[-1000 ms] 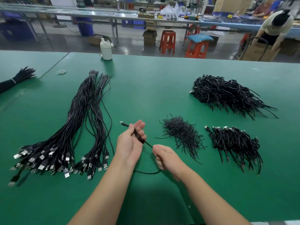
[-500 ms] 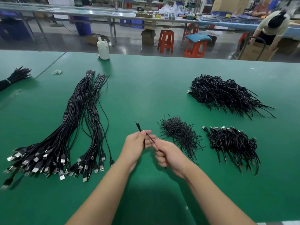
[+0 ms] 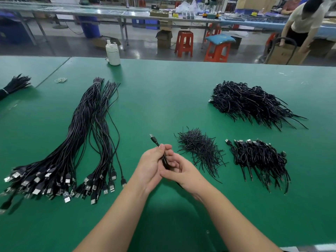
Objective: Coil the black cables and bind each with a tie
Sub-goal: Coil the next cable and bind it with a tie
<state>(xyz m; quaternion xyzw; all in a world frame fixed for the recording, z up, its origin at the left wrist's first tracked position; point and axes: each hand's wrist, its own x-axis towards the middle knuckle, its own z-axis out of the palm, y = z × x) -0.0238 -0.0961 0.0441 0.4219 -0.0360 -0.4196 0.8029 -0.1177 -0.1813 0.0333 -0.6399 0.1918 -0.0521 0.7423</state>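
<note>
Over the bench (image 3: 163, 99), you are gripping the coiled cable (image 3: 164, 159) in both hands, likely needing a tie (image 3: 200, 148) next.

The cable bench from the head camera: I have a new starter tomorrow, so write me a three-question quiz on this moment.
1. True or false: the cable in the hands is already bound with a tie.
2. Which pile lies closest to the right hand? A) the loose ties B) the long uncoiled cables C) the far coiled heap
3. What sticks out above the left hand?

Key
1. False: no tie shows on it.
2. A.
3. The cable's USB plug.
</note>
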